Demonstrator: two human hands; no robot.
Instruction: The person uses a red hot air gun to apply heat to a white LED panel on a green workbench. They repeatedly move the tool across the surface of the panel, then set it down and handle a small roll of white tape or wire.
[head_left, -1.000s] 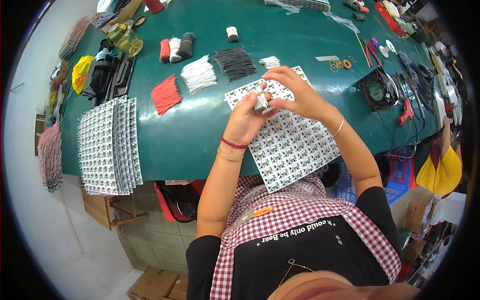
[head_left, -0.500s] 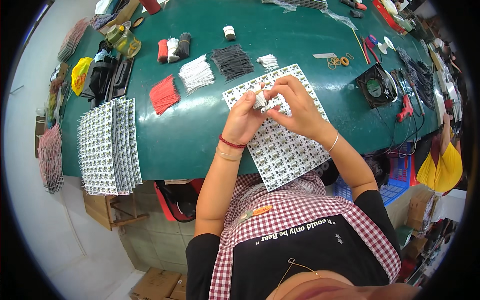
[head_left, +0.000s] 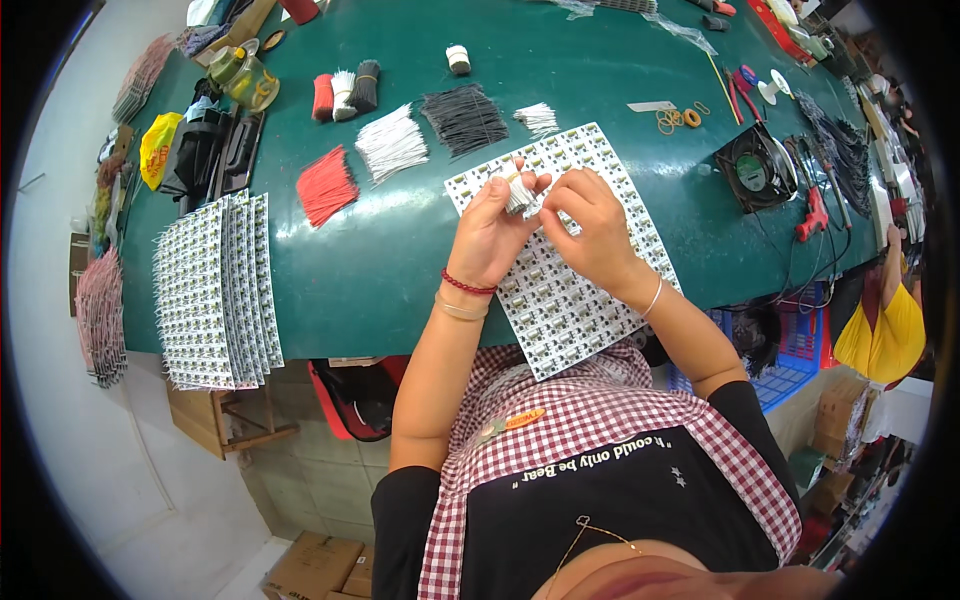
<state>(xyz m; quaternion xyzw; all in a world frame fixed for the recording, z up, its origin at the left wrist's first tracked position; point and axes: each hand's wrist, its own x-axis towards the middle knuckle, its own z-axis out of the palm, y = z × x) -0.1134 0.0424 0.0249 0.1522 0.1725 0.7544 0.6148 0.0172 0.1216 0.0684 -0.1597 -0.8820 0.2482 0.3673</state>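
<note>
My left hand (head_left: pixel 488 238) is closed around a small banded bundle of white wires (head_left: pixel 518 190), its cut ends pointing toward my right hand. My right hand (head_left: pixel 592 238) is closed in a pinch right beside those ends. Whatever sits between its fingertips is too small and hidden to make out. Beneath both hands lies a white panel of many small circuit boards (head_left: pixel 570 320), tilted on the table and reaching over its near edge. Farther off are loose piles of red wires (head_left: pixel 327 190), white wires (head_left: pixel 392 143) and black wires (head_left: pixel 465 118), plus a smaller white pile (head_left: pixel 537 120).
Several stacked circuit-board panels (head_left: pixel 210 290) stand at the left table edge. Tied wire bundles (head_left: pixel 343 95) and a yellowish jar (head_left: pixel 245 80) are farther back. To the right are a black fan (head_left: pixel 755 170), a red-handled tool (head_left: pixel 812 215) and a tape roll (head_left: pixel 691 118).
My right hand's raised fingers have drawn together and come lower beside the bundle. My left hand keeps its hold, with its fingertips showing more behind the wires.
</note>
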